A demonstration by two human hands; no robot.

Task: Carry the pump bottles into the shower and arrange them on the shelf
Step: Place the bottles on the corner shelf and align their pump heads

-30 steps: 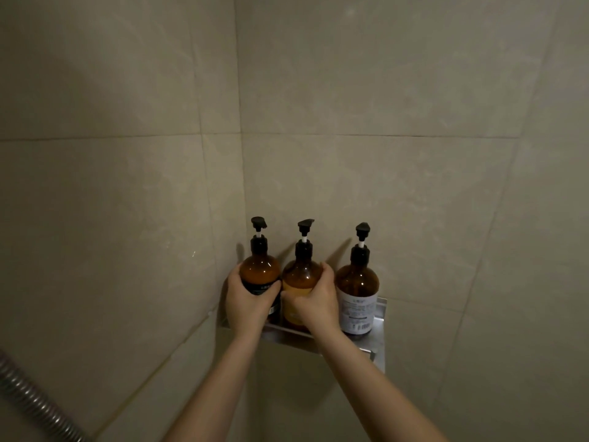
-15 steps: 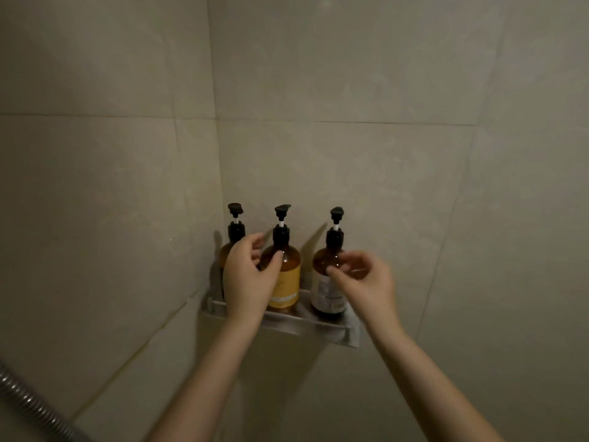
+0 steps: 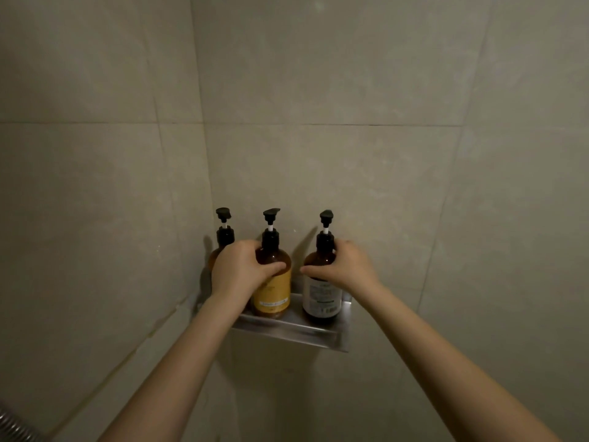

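Three amber pump bottles with black pumps stand upright in a row on a metal corner shelf. My left hand wraps the middle bottle, which has a yellow label. Behind that hand, the left bottle is mostly hidden; only its pump and neck show. My right hand grips the shoulder of the right bottle, which has a white label.
Beige tiled walls meet in a corner just behind the shelf. A ribbed metal shower hose crosses the bottom left corner of the view.
My left hand has moved from the left bottle to the middle one. My right hand has moved from the middle bottle and closed on the right one.
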